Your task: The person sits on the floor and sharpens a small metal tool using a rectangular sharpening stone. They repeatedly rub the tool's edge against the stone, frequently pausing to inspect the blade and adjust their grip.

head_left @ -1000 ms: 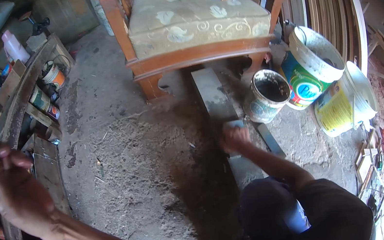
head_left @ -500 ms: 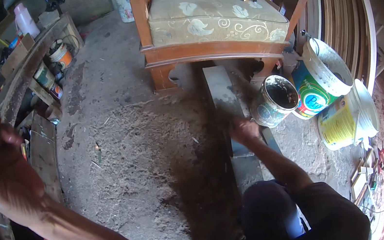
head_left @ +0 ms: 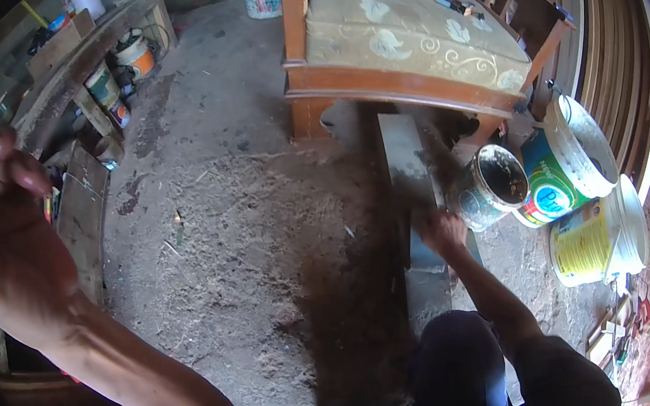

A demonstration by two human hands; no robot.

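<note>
My left hand (head_left: 9, 231) is raised at the left, fingers bent and apart, holding nothing. Low over a long grey board (head_left: 405, 146) on the floor is my right hand (head_left: 444, 232), its fingers closed. A dark, blurred shape reaches up and left from that hand, too smeared to name. The board runs from beside my bent knee (head_left: 455, 351) to beneath a wooden seat. Just right of the hand stands a stained, open bucket (head_left: 465, 193) with dark residue inside.
Ahead is the wooden seat with a patterned cushion (head_left: 401, 34). Two more buckets, one green and blue (head_left: 549, 186), one yellow (head_left: 583, 246), stand at the right beside stacked long boards (head_left: 624, 53). A low wooden bench (head_left: 66, 77) with cans lines the left. Dust and shavings cover the floor (head_left: 240, 248).
The whole view has shifted, so the seat, buckets and board now appear farther right and lower. My right hand stays over the board, and my left hand remains raised.
</note>
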